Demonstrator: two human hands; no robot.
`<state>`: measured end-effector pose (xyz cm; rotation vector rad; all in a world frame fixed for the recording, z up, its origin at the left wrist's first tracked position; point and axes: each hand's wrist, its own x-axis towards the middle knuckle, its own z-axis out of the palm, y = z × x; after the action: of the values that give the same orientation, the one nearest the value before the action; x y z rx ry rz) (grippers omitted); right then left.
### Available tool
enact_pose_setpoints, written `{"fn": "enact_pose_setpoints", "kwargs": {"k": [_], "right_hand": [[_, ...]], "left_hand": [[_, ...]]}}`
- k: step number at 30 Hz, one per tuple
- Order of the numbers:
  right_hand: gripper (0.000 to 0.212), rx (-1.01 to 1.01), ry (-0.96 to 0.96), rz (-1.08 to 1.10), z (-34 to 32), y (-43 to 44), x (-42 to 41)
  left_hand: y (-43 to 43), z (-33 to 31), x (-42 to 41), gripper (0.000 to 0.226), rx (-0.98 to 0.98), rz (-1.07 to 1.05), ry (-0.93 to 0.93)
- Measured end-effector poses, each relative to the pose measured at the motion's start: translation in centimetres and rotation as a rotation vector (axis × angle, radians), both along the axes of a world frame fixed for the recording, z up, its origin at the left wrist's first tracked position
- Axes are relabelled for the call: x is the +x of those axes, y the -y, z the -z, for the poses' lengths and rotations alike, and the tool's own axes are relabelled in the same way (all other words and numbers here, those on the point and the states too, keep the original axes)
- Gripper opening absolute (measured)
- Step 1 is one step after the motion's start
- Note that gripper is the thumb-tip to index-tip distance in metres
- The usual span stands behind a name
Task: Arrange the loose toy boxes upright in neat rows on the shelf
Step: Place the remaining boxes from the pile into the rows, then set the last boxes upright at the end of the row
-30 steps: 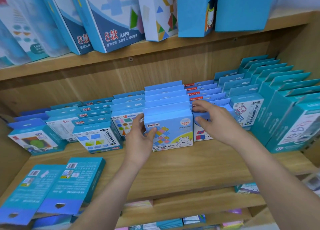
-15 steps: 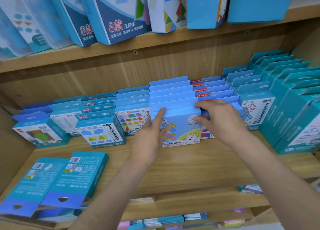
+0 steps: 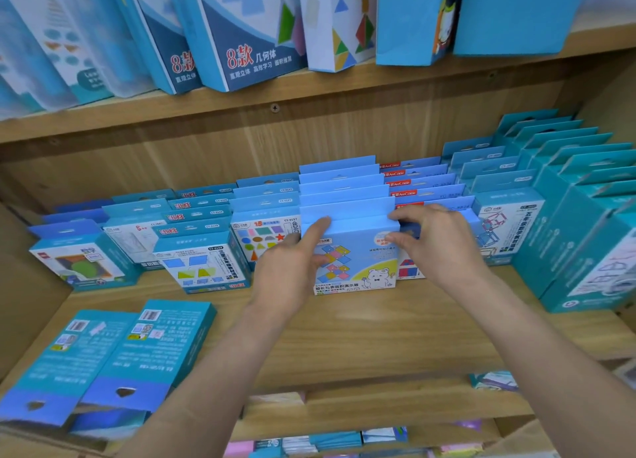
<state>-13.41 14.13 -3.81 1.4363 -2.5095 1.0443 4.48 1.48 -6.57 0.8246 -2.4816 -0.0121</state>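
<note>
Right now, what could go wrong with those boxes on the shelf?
The front box, held near its top by the left hand and right hand, might tip forward when let go, or a hard push might knock over the row behind. The two flat boxes lie right at the shelf edge, close to the left arm; a bump could send them off.

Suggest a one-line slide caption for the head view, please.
Left hand and right hand hold the front bear-print box upright; two teal boxes lie flat nearby.
</note>
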Motion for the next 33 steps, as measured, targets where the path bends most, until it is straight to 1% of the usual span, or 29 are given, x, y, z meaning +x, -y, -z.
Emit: {"fn": "enact_pose_setpoints", "kwargs": {"k": [3,5,7,9,12,14,16,18,20,22,25,26,28,29,33], "right_hand": [[0.037,-0.026,-0.064,-0.018,0.2,-0.1,0.4],[0.035,-0.016,-0.153,-0.011,0.3,-0.2,0.8],[0.033,0.014,-0.250,0.012,0.3,-0.4,1.2],[0.035,0.043,-0.289,0.028,0.4,-0.6,1.6],[0.042,0.076,-0.265,0.029,0.7,-1.1,2.0],[0.047,0.030,-0.227,0.022,0.8,-1.6,2.4],[0.046,-0.062,-0.207,-0.006,0.5,-2.1,3.0],[0.040,-0.145,-0.175,-0.050,0.0,-2.4,4.1],[0.033,-0.200,-0.062,-0.089,-0.5,-2.5,5.8],[0.022,-0.246,0.167,-0.141,-1.2,-2.5,8.0],[0.015,-0.283,0.581,-0.285,-1.7,-2.0,11.5],[0.015,-0.281,0.662,-0.330,-1.6,-1.6,12.6],[0.018,-0.244,0.735,-0.402,-1.2,-0.9,15.1],[0.020,-0.210,0.754,-0.428,-0.9,-0.5,16.4],[0.020,-0.061,0.733,-0.463,0.6,1.3,21.6]], "left_hand": [[-0.5,-0.3,0.3,0.058,0.088,-0.075,-0.014],[-0.7,-0.5,0.7,0.058,0.104,-0.132,-0.031],[-0.7,-0.5,1.1,0.055,0.114,-0.132,-0.061],[-0.7,-0.3,1.3,0.054,0.132,-0.116,-0.077],[-0.7,0.0,1.9,0.060,0.196,-0.089,-0.082],[-1.1,-0.2,3.1,0.062,0.237,-0.078,-0.125],[-1.8,-0.3,4.9,0.056,0.243,-0.069,-0.194],[-2.7,-0.5,7.1,0.043,0.255,-0.077,-0.248],[-3.7,-0.6,9.5,0.026,0.268,-0.110,-0.295],[-4.5,-0.8,12.0,0.014,0.295,-0.147,-0.324],[-5.1,-0.5,16.1,0.011,0.393,-0.180,-0.321],[-5.0,-0.1,17.7,0.010,0.401,-0.189,-0.311],[-4.4,0.8,20.8,0.011,0.350,-0.199,-0.258],[-3.9,1.4,22.4,0.015,0.321,-0.193,-0.215],[-1.0,3.6,27.8,0.052,0.274,-0.198,0.078]]}}
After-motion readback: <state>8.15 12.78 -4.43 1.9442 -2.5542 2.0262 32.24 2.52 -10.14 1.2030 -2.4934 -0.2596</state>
